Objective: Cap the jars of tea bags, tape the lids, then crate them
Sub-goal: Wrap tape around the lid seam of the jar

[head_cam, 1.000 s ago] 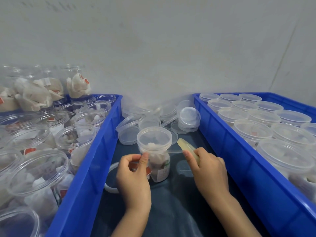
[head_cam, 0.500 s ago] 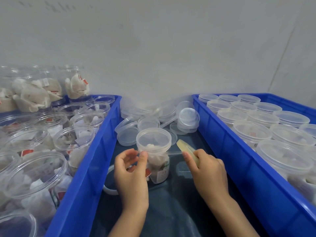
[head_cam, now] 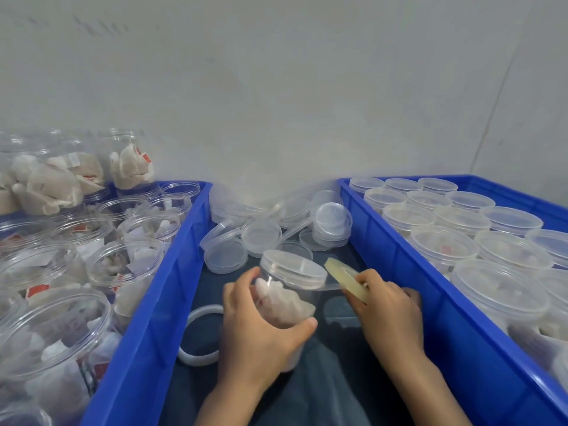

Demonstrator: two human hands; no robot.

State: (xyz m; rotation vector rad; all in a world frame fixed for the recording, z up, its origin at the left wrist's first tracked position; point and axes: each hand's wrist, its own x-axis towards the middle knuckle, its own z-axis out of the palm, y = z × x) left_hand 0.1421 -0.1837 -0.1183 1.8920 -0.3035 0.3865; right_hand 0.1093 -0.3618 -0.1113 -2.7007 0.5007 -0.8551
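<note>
Two hands working over the dark cloth [head_cam: 322, 395] between the crates. Left hand [head_cam: 258, 333] curling round a capped jar [head_cam: 285, 305] of tea bags, thumb hooked under its near side, fingers wrapping the far wall, tilting it so the lid [head_cam: 293, 267] is leaning away and to the right. Right hand [head_cam: 387, 312] pinching a yellowish tape roll [head_cam: 345, 279] between thumb and bent fingers, holding it just beside the lid's rim, with a clear strip of tape [head_cam: 325, 287] running from the roll to the lid's edge. Lying flat on the cloth just left of the left hand, a white ring [head_cam: 196, 336], partly hidden behind the wrist. Piling up beyond the jar, against the wall [head_cam: 276, 87], loose clear lids [head_cam: 261, 233], some flat, some on edge. Sitting to the left, a blue crate [head_cam: 172, 272] packed with open jars [head_cam: 123, 265] of tea bags, a few more stacked on top at the far corner. Sitting to the right, another blue crate [head_cam: 415, 287] filled with lidded jars [head_cam: 445, 244] standing upright in rows, touching one another.
</note>
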